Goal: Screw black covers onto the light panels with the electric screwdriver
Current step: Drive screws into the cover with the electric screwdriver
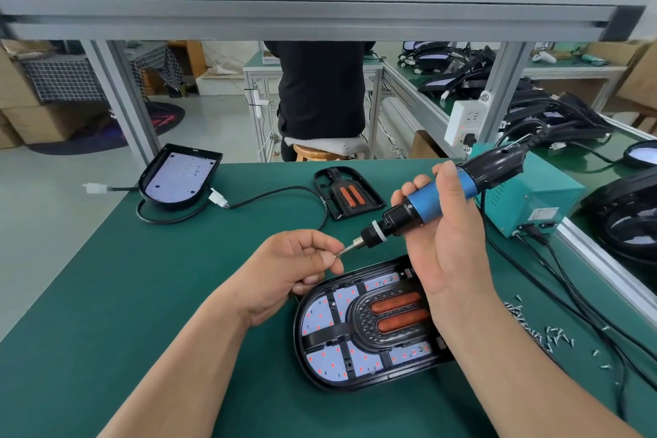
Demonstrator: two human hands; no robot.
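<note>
My right hand (446,235) grips the blue and black electric screwdriver (423,204), tilted with its bit pointing down-left. My left hand (295,267) pinches something small at the bit tip (343,252), probably a screw; it is too small to tell for sure. Just below both hands lies a light panel (321,325) with red LED dots and a black cover (359,327) with two orange strips set in it. A second light panel (179,174) without a cover lies at the back left. A loose black cover (350,194) rests at the back centre.
Loose screws (544,327) are scattered on the green mat (106,295) at the right. A teal power box (537,199) stands behind my right hand, with black cables (569,288) running forward. A cable (284,194) loops from the back panel. A person sits on a stool beyond the bench.
</note>
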